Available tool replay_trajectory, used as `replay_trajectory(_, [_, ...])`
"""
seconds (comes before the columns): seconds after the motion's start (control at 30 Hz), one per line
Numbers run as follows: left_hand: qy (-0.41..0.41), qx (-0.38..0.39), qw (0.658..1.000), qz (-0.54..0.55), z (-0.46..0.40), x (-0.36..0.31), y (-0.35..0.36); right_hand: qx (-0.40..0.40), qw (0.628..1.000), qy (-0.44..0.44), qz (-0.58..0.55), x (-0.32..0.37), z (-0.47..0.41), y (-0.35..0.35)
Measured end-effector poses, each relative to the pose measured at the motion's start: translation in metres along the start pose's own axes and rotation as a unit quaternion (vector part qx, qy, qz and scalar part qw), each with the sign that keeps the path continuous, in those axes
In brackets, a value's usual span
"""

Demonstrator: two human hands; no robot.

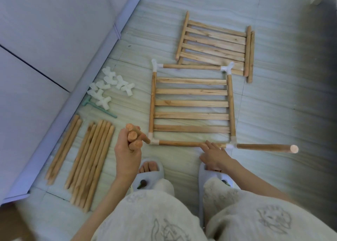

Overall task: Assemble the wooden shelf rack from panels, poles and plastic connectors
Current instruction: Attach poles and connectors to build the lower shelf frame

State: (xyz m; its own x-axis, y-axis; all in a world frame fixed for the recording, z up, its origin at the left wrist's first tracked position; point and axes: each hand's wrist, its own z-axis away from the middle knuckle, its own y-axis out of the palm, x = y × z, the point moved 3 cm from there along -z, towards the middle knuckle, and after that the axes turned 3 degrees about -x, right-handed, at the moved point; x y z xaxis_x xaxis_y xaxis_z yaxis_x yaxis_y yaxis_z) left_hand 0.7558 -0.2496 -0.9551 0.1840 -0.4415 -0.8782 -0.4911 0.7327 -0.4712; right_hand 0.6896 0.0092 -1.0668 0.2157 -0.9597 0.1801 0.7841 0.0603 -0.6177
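Short round wooden poles [134, 137], three bunched in the curled left hand [127, 155], look light, stiff, best gripped mid-shaft; right hand [214, 154], fingers extended, presses the slatted frame's front pole [180, 143].

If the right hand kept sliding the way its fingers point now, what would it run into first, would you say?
The right hand already rests its fingertips on the front pole of the framed panel. Going straight on, up and left across the picture, it would probably meet the nearest slat next, though height above the floor is hard to judge.
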Motion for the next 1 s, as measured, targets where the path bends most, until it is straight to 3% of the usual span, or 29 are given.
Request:
replay_trajectory(0.13, [0.051, 0.011, 0.998, -0.026, 0.009, -0.002, 0.001, 0.003, 1.000, -0.005, 0.001, -0.001, 0.001, -0.002])
replay_trajectory(0.33, [-0.006, -0.014, 1.000, -0.013, -0.001, 0.002, -0.017, 0.007, 1.000, -0.016, 0.003, -0.002, 0.003, -0.004])
replay_trajectory(0.43, [0.072, -0.001, 0.997, 0.010, 0.014, -0.005, -0.014, 0.003, 1.000, -0.022, 0.000, -0.003, 0.004, -0.004])
replay_trajectory(0.63, [0.011, 0.048, 0.997, 0.054, 0.008, 0.012, -0.009, 0.014, 1.000, -0.020, -0.006, -0.003, 0.006, -0.006])
replay_trajectory(0.83, [-0.052, 0.119, 0.990, -0.064, -0.008, 0.026, -0.028, 0.012, 0.997, -0.004, -0.070, 0.007, 0.012, -0.024])
replay_trajectory(1.0, [-0.021, 0.141, 0.984, -0.103, -0.024, 0.019, -0.042, -0.008, 0.996, -0.035, -0.080, 0.020, 0.019, -0.050])
